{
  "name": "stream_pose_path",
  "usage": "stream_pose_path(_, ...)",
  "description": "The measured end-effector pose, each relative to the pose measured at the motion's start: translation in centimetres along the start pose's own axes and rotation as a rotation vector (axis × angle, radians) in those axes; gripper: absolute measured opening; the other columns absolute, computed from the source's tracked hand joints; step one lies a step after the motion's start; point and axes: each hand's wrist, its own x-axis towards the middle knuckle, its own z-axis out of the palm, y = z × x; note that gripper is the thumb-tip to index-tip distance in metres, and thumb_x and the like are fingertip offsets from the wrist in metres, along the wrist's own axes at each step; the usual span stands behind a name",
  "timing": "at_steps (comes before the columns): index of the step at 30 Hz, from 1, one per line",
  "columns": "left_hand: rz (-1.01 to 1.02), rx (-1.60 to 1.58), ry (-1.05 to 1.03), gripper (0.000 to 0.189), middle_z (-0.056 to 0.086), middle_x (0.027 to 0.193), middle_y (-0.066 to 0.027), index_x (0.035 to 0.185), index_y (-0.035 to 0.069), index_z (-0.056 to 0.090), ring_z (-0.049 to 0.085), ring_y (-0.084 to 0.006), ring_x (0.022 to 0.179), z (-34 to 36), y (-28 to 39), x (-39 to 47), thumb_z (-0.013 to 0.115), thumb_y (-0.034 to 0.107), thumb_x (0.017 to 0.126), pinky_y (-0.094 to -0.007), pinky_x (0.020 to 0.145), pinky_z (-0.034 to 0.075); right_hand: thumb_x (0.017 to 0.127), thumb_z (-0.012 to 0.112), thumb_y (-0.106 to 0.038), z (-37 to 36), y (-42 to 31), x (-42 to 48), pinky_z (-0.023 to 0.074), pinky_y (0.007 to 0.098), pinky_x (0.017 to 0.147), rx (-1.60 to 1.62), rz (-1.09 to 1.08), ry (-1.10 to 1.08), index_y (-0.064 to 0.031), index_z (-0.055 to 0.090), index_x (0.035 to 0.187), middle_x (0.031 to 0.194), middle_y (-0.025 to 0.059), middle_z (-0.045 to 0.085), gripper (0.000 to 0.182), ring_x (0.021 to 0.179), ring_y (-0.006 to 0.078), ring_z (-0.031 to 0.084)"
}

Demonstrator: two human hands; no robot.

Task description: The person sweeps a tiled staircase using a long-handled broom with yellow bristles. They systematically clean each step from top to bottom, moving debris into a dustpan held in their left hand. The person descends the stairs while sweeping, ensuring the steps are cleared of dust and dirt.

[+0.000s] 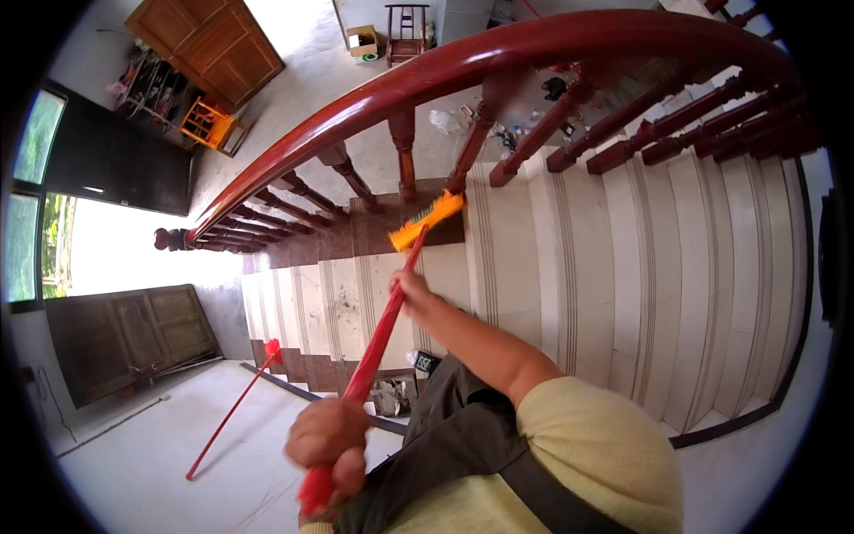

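A broom with orange bristles (437, 215) and a red handle (379, 340) crosses the middle of the view. My right hand (410, 294) is closed around the handle a little below the broom head. Nearer my body, my left hand (330, 440) grips the thicker end of the same handle. The bristles lie over the dark edge strip of a stair tread, by the foot of a dark red baluster (470, 150). Pale treads (507, 253) with grooved edges extend to both sides. Dark marks and bits show on the treads at left.
A curved dark red handrail (373, 100) runs above the balusters. A second red-handled tool (230, 414) with a red head stands at lower left. Below the railing are an orange chair (210, 127), a cardboard box (362, 41), a dark wooden chair (405, 50) and a plastic bag (448, 121).
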Motion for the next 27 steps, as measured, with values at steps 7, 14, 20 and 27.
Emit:
stream_pose_path(7, 0.340, -0.140, -0.544, 0.023, 0.040, 0.047, -0.0050, 0.049, 0.006, 0.038, 0.040, -0.0196, 0.038, 9.1, -5.6, 5.0, 0.059, -0.001, 0.053, -0.0274, 0.036, 0.031, 0.070, 0.042, -0.013, -2.9, -7.6, 1.9, 0.0312, 0.0199, 0.032, 0.123, -0.033, -0.108, -0.0103, 0.039, 0.053, 0.046, -0.0002, 0.041, 0.017, 0.036, 0.0093, 0.038)
stream_pose_path(14, 0.288, -0.098, -0.527, 0.022, 0.037, 0.043, -0.0044, 0.048, 0.006, 0.037, 0.038, -0.0192, 0.035, 8.3, -1.5, 4.6, 0.056, -0.003, 0.052, -0.0263, 0.034, 0.030, 0.070, 0.041, -0.012, -3.8, -4.9, -0.3, 0.0332, 0.0240, 0.034, 0.096, 0.079, -0.106, -0.0093, 0.039, 0.056, 0.048, 0.0012, 0.041, 0.015, 0.039, 0.0111, 0.039)
stream_pose_path(20, 0.295, -0.080, -0.580, 0.022, 0.037, 0.043, -0.0042, 0.047, 0.007, 0.037, 0.040, -0.0195, 0.037, 8.1, -3.9, 3.3, 0.056, -0.002, 0.051, -0.0267, 0.035, 0.031, 0.068, 0.044, -0.012, -3.1, -6.6, 1.3, 0.0330, 0.0245, 0.034, 0.055, -0.009, -0.151, -0.0089, 0.039, 0.053, 0.047, 0.0022, 0.041, 0.016, 0.037, 0.0123, 0.038)
stream_pose_path(27, 0.150, -0.083, -0.650, 0.022, 0.040, 0.046, -0.0031, 0.047, 0.008, 0.038, 0.044, -0.0203, 0.040, 4.8, -3.6, 1.7, 0.058, 0.000, 0.052, -0.0275, 0.038, 0.033, 0.061, 0.043, -0.004, -5.1, -0.8, 1.1, 0.0347, 0.0269, 0.038, 0.269, 0.057, -0.108, -0.0069, 0.038, 0.054, 0.048, 0.0055, 0.039, 0.009, 0.040, 0.0168, 0.040)
